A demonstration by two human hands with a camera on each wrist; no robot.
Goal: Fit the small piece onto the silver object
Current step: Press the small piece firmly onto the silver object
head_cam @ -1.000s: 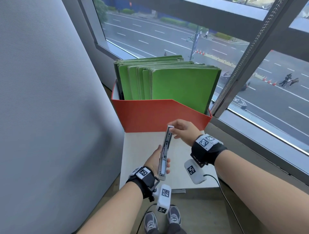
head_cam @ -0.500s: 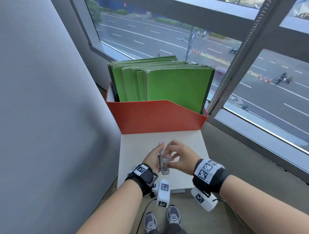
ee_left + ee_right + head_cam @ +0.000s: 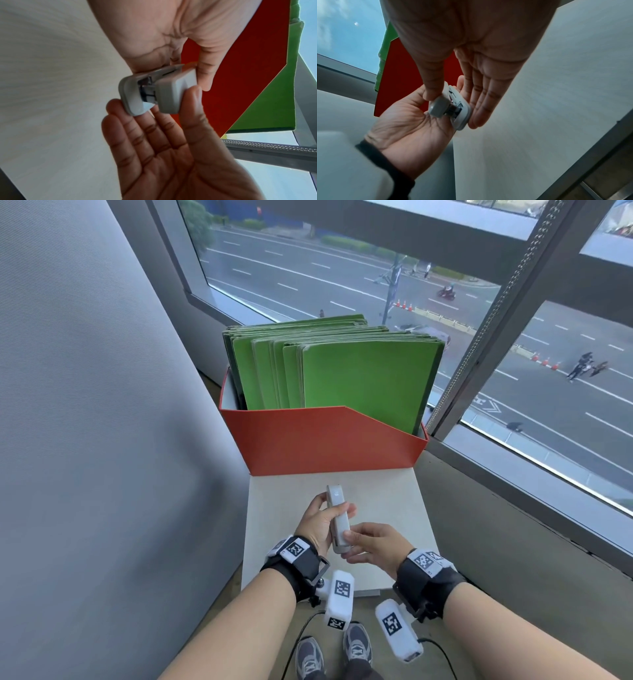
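The silver object [image 3: 337, 518] is held in the air above the pale table top [image 3: 383, 498], short of the red file box [image 3: 322, 440] that stands along the table's far edge with green folders [image 3: 359, 378] upright in it. A grey wall panel [image 3: 102, 440] closes the space on the left, and the window frame [image 3: 496, 313] and sill run along the right; bare table surface is seen on both sides of the hands and between them and the box. The object is gripped by the left hand [image 3: 317, 523], with the thumb curled over one long side and the fingers wrapped behind, its long axis pointing away from the person toward the box. The right hand [image 3: 373, 544] is brought in from the right at the object's near end: in the left wrist view the small piece [image 3: 173, 93] is pinched between the right thumb and the fingertips, the other fingers lying nearly straight beneath the object. The piece is seen beside the object's open near end, where dark inner parts are exposed; a narrow gap between the two is visible, so it is not fully seated.
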